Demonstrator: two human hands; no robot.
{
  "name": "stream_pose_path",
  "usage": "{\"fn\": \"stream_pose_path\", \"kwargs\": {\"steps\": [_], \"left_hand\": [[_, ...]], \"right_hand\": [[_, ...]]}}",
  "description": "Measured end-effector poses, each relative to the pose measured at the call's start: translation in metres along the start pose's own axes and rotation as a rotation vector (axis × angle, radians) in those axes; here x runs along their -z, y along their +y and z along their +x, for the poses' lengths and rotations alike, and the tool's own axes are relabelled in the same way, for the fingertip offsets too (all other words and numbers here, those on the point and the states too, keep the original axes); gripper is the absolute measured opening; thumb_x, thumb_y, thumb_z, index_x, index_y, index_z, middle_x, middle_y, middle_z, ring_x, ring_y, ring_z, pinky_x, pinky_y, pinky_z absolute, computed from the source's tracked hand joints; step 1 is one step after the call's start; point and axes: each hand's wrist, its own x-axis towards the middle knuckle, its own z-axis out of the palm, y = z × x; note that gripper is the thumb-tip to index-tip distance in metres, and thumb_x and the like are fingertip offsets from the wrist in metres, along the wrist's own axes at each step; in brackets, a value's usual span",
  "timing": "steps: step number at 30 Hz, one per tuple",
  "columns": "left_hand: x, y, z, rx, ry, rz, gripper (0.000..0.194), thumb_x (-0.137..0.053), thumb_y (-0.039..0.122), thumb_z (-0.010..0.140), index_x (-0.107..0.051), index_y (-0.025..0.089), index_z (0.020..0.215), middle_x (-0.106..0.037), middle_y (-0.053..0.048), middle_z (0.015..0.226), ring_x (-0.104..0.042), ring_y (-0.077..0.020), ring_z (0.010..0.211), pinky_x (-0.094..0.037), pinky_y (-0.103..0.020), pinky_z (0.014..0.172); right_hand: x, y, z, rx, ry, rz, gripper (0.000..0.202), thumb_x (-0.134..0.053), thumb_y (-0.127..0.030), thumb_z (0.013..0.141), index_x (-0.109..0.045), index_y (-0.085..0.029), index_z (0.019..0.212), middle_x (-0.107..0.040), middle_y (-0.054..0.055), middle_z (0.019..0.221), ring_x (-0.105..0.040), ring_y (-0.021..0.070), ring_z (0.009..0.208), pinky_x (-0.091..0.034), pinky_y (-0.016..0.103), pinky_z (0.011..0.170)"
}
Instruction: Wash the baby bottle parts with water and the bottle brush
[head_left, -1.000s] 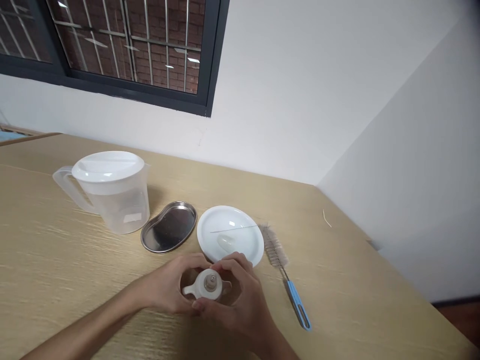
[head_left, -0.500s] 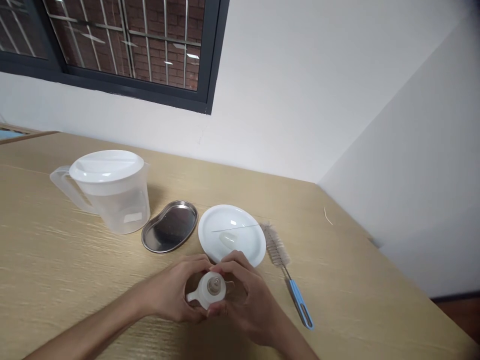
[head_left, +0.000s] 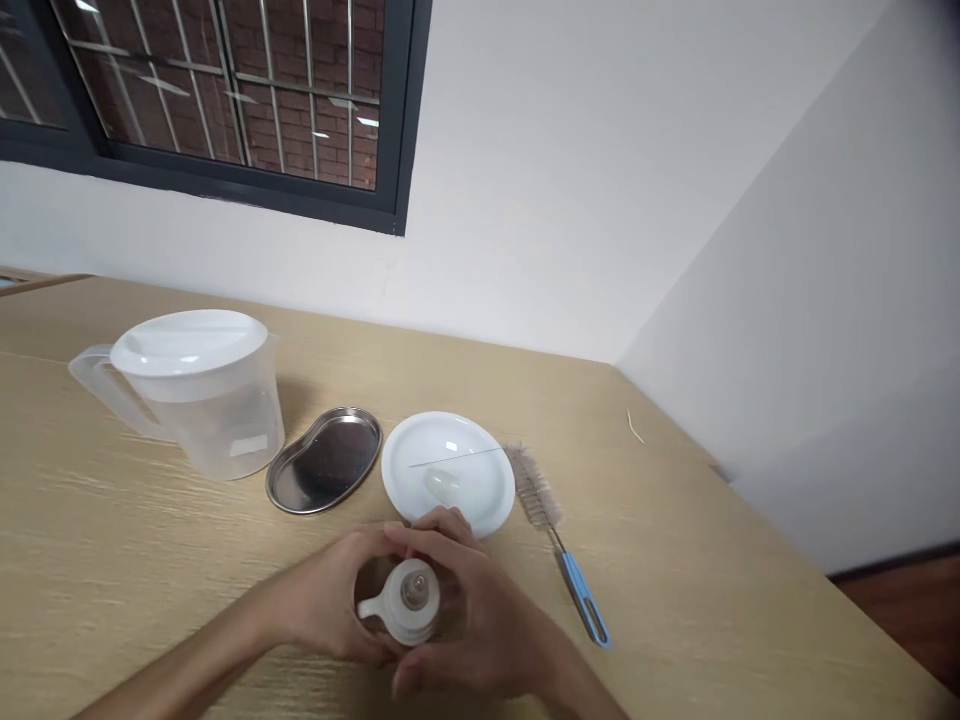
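Note:
A baby bottle (head_left: pixel 409 632) stands at the near side of the table, seen from above, with a clear teat (head_left: pixel 415 590) in its white collar and a white handle (head_left: pixel 370 607) on its left side. My left hand (head_left: pixel 334 600) is closed around the bottle from the left, its lower fingers hidden. From the right, my right hand (head_left: pixel 487 620) curves loosely around the collar. Its thumb sits away from the collar's near side, its index finger reaches across the far side, and a gap shows beside the palm.
Behind the hands is a white oval dish (head_left: pixel 401 440) holding a small translucent piece (head_left: pixel 442 486) and a thin wire (head_left: pixel 450 460). A blue-handled bottle brush (head_left: pixel 581 590) lies to its right, a steel kidney dish (head_left: pixel 322 470) and lidded plastic jug (head_left: pixel 217 420) to its left.
My right thumb has come off the collar, and that hand's grip has widened around the bottle. My left hand still holds the bottle. The view has shifted slightly right.

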Motion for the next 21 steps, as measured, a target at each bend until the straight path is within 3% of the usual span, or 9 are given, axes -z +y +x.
{"fn": "stream_pose_path", "kwargs": {"steps": [2, 3, 8, 11, 14, 16, 19, 21], "left_hand": [[0.000, -0.001, 0.000, -0.020, -0.008, -0.017, 0.063, -0.078, 0.016, 0.057, -0.061, 0.021, 0.117, -0.066, -0.006, 0.114, -0.061, -0.0252, 0.100, -0.053, -0.037, 0.089], [0.000, -0.001, 0.000, -0.022, -0.010, -0.024, 0.063, -0.076, 0.015, 0.057, -0.062, 0.021, 0.118, -0.067, -0.006, 0.115, -0.061, -0.0255, 0.101, -0.053, -0.038, 0.090], [-0.003, 0.001, 0.001, -0.036, -0.007, -0.037, 0.077, -0.069, 0.006, 0.054, -0.058, 0.025, 0.127, -0.061, -0.007, 0.131, -0.058, -0.0285, 0.114, -0.049, -0.043, 0.100], [-0.003, 0.004, 0.001, -0.033, 0.002, 0.002, 0.074, -0.073, 0.008, 0.054, -0.060, 0.026, 0.125, -0.062, -0.007, 0.128, -0.058, -0.0285, 0.112, -0.048, -0.043, 0.101], [-0.002, 0.008, 0.001, -0.032, 0.015, 0.056, 0.057, -0.079, 0.014, 0.056, -0.066, 0.022, 0.110, -0.065, -0.007, 0.119, -0.061, -0.0273, 0.104, -0.052, -0.038, 0.092], [-0.001, 0.009, 0.001, -0.054, 0.038, 0.075, 0.048, -0.081, 0.018, 0.057, -0.068, 0.020, 0.103, -0.065, -0.007, 0.116, -0.061, -0.0265, 0.102, -0.052, -0.036, 0.089], [0.003, 0.009, 0.001, -0.073, 0.090, 0.087, 0.043, -0.079, 0.015, 0.057, -0.069, 0.020, 0.099, -0.065, -0.006, 0.111, -0.060, -0.0246, 0.099, -0.051, -0.033, 0.085], [0.005, 0.008, 0.001, -0.057, 0.110, 0.069, 0.047, -0.075, 0.009, 0.055, -0.069, 0.020, 0.099, -0.066, -0.003, 0.106, -0.061, -0.0229, 0.096, -0.050, -0.030, 0.082]], "right_hand": [[-0.008, 0.000, -0.001, -0.025, 0.100, -0.087, 0.094, -0.094, -0.045, 0.054, -0.055, -0.030, 0.138, -0.061, 0.005, 0.111, -0.052, 0.0274, 0.112, -0.037, 0.049, 0.108], [-0.010, 0.001, -0.002, -0.023, 0.118, -0.096, 0.093, -0.093, -0.042, 0.057, -0.052, -0.029, 0.139, -0.064, 0.005, 0.109, -0.053, 0.0276, 0.112, -0.036, 0.050, 0.109], [-0.002, 0.002, -0.011, 0.035, -0.026, 0.116, 0.080, -0.076, -0.025, 0.078, -0.038, -0.031, 0.148, -0.067, 0.003, 0.122, -0.047, 0.0253, 0.128, -0.035, 0.050, 0.113], [0.000, 0.001, -0.015, 0.070, -0.032, 0.176, 0.083, -0.075, -0.025, 0.078, -0.034, -0.032, 0.150, -0.055, 0.006, 0.136, -0.045, 0.0251, 0.132, -0.036, 0.049, 0.114], [-0.006, 0.004, -0.013, 0.022, 0.066, 0.124, 0.100, -0.090, -0.036, 0.065, -0.035, -0.031, 0.149, -0.042, 0.009, 0.140, -0.045, 0.0276, 0.129, -0.043, 0.044, 0.109], [-0.012, 0.008, -0.010, 0.007, 0.144, 0.056, 0.105, -0.094, -0.041, 0.057, -0.038, -0.032, 0.146, -0.047, 0.009, 0.130, -0.051, 0.0264, 0.119, -0.048, 0.042, 0.102], [-0.018, 0.015, -0.006, 0.078, 0.271, -0.026, 0.090, -0.091, -0.041, 0.063, -0.044, -0.032, 0.140, -0.056, 0.005, 0.111, -0.056, 0.0237, 0.104, -0.050, 0.043, 0.097], [-0.017, 0.015, -0.006, 0.126, 0.325, -0.045, 0.079, -0.088, -0.039, 0.070, -0.046, -0.031, 0.137, -0.061, 0.005, 0.109, -0.057, 0.0244, 0.105, -0.048, 0.045, 0.098]]}}
